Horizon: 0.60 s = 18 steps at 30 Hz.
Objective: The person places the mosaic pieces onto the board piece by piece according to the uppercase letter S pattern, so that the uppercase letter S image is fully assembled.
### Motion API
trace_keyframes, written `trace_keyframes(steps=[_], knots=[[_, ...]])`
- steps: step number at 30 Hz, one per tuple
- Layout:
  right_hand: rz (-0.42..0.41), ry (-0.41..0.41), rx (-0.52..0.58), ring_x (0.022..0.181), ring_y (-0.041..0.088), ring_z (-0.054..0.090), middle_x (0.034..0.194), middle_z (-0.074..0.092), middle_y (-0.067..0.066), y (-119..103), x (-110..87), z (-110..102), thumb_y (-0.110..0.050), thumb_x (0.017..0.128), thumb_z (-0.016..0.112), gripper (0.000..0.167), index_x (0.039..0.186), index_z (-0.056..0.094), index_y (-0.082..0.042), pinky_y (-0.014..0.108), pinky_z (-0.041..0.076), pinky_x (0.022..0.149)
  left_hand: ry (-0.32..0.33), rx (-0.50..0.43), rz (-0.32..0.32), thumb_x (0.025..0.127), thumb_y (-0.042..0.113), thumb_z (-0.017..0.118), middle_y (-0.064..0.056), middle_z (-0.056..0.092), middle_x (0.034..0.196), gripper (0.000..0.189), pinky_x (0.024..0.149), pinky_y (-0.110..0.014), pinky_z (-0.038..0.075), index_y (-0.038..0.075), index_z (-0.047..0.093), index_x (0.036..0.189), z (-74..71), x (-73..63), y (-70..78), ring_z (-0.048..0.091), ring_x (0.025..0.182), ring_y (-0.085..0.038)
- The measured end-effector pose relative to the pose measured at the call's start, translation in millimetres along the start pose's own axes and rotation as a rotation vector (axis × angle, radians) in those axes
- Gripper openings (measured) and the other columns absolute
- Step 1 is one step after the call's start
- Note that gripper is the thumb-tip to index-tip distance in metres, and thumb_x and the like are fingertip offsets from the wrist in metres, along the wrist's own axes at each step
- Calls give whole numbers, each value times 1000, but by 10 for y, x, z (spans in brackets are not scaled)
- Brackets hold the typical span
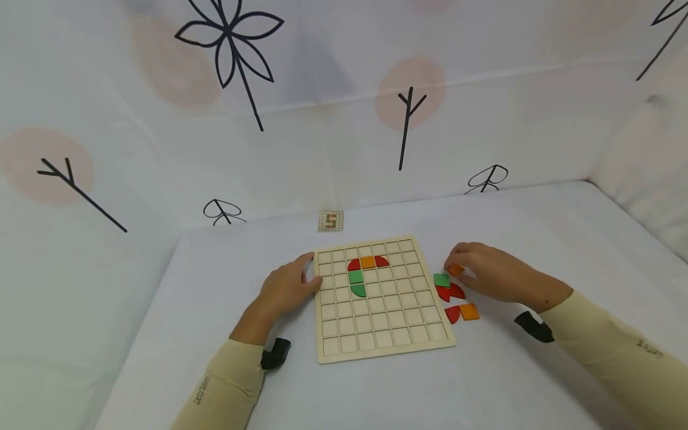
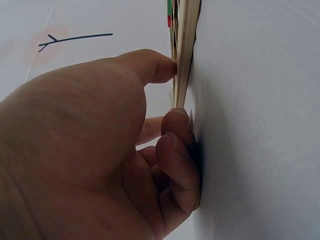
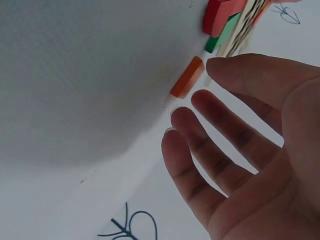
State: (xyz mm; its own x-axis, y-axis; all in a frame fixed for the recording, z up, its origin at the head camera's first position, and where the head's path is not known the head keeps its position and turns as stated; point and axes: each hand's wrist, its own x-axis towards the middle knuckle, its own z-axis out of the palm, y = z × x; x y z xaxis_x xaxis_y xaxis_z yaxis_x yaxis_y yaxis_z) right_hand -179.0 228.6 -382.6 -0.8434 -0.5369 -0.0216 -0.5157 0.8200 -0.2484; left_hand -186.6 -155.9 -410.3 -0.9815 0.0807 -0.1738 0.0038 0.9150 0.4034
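Observation:
A wooden grid board (image 1: pixel 383 322) lies on the white table, with red, orange and green tiles set in its upper cells, such as an orange square (image 1: pixel 368 263) and a green square (image 1: pixel 356 276). My left hand (image 1: pixel 286 288) holds the board's left edge, thumb on top; in the left wrist view its other fingers curl at the board's side (image 2: pixel 184 60). Right of the board, my right hand (image 1: pixel 486 275) reaches down around a loose orange tile (image 3: pixel 188 77). The right wrist view shows that tile on the table, between the parted thumb and fingertips (image 3: pixel 205 100).
Beside the board's right edge lie a green square tile (image 1: pixel 442 280), red curved tiles (image 1: pixel 455 291), another red piece (image 1: pixel 452 314) and an orange square (image 1: pixel 470 312). A small pattern card (image 1: pixel 330 221) with an S lies behind the board. A printed white cloth (image 1: pixel 322 149) hangs at the back.

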Motion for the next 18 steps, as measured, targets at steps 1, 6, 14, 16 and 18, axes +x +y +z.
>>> trace_keyframes(steps=[1,6,14,16,18], knots=[[-3,3,-3,96,20,63,104,68,1,14,6,12,-5,81,81,22,101,76,-14,40,57,84,-1,2,-2,95,44,64,0,57,77,68,59,-31,37,22,40,154,0,-1,3,50,65,-16],[-9,27,-3,96,20,63,101,69,0,61,21,41,-2,79,82,24,100,75,-12,40,57,84,-4,5,-4,95,44,64,-1,57,77,67,59,-31,37,22,40,154,-8,-3,13,50,65,-16],[-9,35,9,85,14,59,92,65,-3,68,60,52,-4,80,82,22,98,74,-13,36,58,80,0,-2,6,95,42,65,-1,57,76,67,58,-31,37,21,41,153,-20,-10,15,50,64,-16],[0,30,10,83,13,58,91,64,-3,66,71,51,-4,80,82,22,99,74,-13,36,57,78,2,-6,4,95,43,65,-1,57,76,67,58,-31,37,21,41,153,-21,-7,13,50,64,-16],[14,19,11,83,13,57,90,64,-3,61,81,50,-5,80,82,22,99,74,-14,35,57,78,-3,-9,6,95,43,65,-1,57,76,67,58,-31,37,21,41,153,-13,-5,8,50,64,-16]])
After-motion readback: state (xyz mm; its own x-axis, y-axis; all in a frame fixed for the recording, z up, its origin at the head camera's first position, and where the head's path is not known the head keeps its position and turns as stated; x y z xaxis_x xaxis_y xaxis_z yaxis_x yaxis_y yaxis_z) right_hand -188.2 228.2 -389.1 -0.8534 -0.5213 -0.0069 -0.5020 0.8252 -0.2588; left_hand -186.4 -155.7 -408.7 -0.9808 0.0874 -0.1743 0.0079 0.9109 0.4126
